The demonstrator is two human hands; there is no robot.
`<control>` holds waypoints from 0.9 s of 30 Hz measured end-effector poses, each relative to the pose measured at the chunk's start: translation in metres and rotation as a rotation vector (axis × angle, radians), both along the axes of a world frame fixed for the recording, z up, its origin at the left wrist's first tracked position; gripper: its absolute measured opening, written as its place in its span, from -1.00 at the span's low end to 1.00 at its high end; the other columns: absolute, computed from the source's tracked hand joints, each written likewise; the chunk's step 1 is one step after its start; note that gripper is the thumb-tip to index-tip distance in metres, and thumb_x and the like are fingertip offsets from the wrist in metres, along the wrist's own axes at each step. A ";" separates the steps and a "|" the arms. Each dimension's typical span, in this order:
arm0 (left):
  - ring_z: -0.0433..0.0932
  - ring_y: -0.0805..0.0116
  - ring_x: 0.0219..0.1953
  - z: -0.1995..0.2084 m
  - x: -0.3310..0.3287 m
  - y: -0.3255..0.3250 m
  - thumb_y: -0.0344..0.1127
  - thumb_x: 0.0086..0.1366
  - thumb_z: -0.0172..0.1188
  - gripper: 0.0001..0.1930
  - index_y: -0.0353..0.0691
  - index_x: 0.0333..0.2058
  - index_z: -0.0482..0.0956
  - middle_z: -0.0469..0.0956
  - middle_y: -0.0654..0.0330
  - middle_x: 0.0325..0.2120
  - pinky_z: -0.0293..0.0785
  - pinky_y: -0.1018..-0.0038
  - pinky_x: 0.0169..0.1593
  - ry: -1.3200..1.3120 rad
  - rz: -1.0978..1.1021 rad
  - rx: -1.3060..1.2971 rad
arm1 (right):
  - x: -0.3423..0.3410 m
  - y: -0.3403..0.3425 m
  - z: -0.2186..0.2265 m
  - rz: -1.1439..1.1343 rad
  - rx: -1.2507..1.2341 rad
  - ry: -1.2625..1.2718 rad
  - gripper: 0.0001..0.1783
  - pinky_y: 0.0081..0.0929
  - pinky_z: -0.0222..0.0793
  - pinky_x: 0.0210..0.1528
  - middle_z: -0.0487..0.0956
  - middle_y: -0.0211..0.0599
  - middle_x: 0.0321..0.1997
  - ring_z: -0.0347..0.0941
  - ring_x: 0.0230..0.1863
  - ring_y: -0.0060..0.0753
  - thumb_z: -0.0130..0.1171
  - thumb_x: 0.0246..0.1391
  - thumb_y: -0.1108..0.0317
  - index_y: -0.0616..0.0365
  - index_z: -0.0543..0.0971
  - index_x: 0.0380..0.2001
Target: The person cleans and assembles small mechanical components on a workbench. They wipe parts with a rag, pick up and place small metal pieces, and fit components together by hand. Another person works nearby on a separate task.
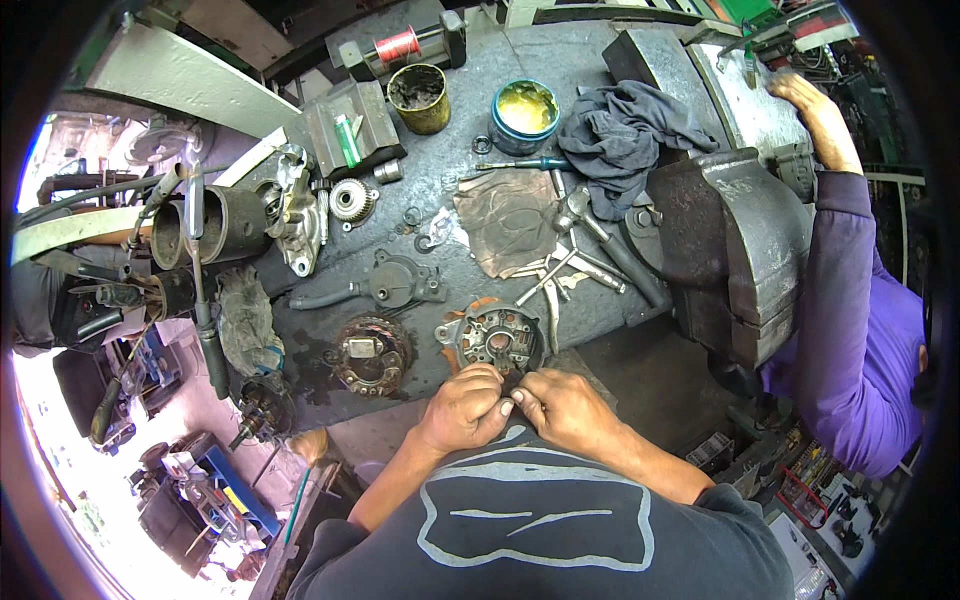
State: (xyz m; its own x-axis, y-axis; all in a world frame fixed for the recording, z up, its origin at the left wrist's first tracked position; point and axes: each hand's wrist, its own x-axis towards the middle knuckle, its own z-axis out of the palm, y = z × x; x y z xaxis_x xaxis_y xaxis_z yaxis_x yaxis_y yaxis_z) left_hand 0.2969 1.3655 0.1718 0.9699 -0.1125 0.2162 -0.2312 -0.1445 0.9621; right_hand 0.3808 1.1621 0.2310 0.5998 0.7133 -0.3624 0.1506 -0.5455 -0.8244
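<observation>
At the near edge of the bench, my left hand (466, 404) and my right hand (570, 408) come together with fingers closed. A small dark piece shows between their fingertips, too covered to name. Just beyond them lies a round metal housing (486, 350), open side up, with parts set inside its rim; it looks like an alternator end. Left of it rests a round brownish part (372, 372) with a small block on its top. Farther off sits a grey round cover with a spout (395, 282).
Pliers (551, 312), a hammer (603, 235) and a screwdriver (530, 163) lie by a brown cloth (500, 220). Behind stand a blue grease tub (526, 140) and a yellow tin (428, 118). A big dark vise (735, 250) and another person's purple sleeve (845, 270) are at right.
</observation>
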 end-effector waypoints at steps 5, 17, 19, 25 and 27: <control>0.60 -0.03 -0.42 -0.001 0.001 0.002 -0.48 0.37 0.31 -0.71 -0.33 -0.55 0.47 0.53 0.03 -0.55 0.65 0.08 -0.07 0.010 -0.020 -0.014 | 0.000 0.003 0.001 0.003 -0.032 -0.016 -0.71 0.15 0.53 -0.14 0.63 0.10 -0.33 0.61 -0.23 0.27 0.23 0.45 0.25 0.26 0.57 -0.30; 0.60 -0.02 -0.45 -0.005 0.007 0.005 -0.41 0.45 0.29 -0.67 -0.36 -0.54 0.48 0.57 0.02 -0.54 0.62 0.10 -0.14 0.018 -0.023 0.012 | 0.001 0.000 -0.003 -0.058 0.028 0.011 -0.70 0.16 0.50 -0.16 0.60 0.11 -0.37 0.60 -0.27 0.27 0.22 0.46 0.26 0.28 0.57 -0.31; 0.60 -0.03 -0.45 -0.007 0.007 0.005 -0.42 0.45 0.29 -0.66 -0.37 -0.54 0.47 0.57 0.03 -0.54 0.62 0.11 -0.15 0.029 -0.023 -0.004 | 0.002 0.000 -0.004 -0.049 0.004 0.039 -0.70 0.16 0.51 -0.16 0.61 0.10 -0.37 0.60 -0.27 0.27 0.22 0.46 0.26 0.28 0.57 -0.32; 0.61 -0.05 -0.43 -0.009 0.009 0.008 -0.49 0.35 0.33 -0.70 -0.36 -0.55 0.47 0.56 0.01 -0.54 0.63 0.10 -0.14 0.072 -0.012 -0.040 | 0.007 0.004 -0.002 -0.041 -0.010 0.041 -0.69 0.17 0.51 -0.16 0.63 0.12 -0.37 0.62 -0.27 0.29 0.23 0.46 0.23 0.28 0.58 -0.31; 0.63 -0.05 -0.41 -0.008 0.012 0.010 -0.49 0.37 0.33 -0.72 -0.38 -0.53 0.49 0.57 0.01 -0.54 0.62 0.11 -0.14 0.076 -0.005 -0.032 | 0.009 0.006 -0.002 -0.040 -0.017 0.050 -0.68 0.18 0.51 -0.15 0.63 0.12 -0.37 0.63 -0.27 0.30 0.23 0.46 0.22 0.28 0.59 -0.31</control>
State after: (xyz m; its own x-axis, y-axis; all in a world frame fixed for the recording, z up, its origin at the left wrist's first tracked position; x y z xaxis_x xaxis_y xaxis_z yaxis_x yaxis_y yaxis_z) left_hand 0.3086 1.3759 0.1637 0.9831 -0.1114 0.1454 -0.1578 -0.1128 0.9810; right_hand 0.3895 1.1682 0.2290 0.6088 0.6823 -0.4047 0.0869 -0.5644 -0.8209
